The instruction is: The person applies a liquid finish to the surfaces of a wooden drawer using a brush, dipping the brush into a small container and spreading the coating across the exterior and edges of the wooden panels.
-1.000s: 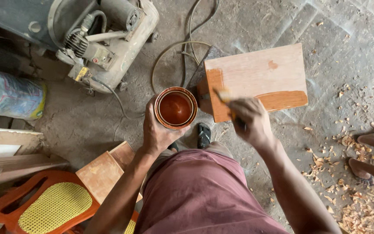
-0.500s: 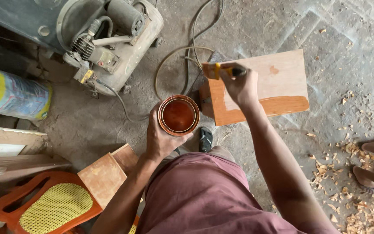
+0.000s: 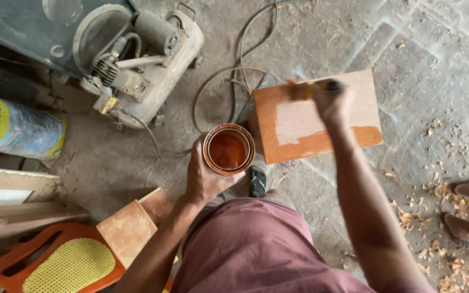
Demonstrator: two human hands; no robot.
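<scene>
Right hand [image 3: 333,103] is gripping a yellow-handled brush [image 3: 308,89] at the orange-stained wooden box's [image 3: 321,116] far edge; left hand [image 3: 204,173] is clasping the round stain tin [image 3: 228,149], with open floor to the right.

— What colours does the wooden box [image 3: 321,116] show?
— Orange-brown stain along its edges, with a pale bare patch in the middle.
— And the tin [image 3: 228,149]?
— Reddish-orange liquid inside, with a lighter rim.
— Anything else?
— An orange chair [image 3: 55,260] with yellow mesh, maroon shorts [image 3: 256,249], and a grey concrete floor [image 3: 424,65].
</scene>
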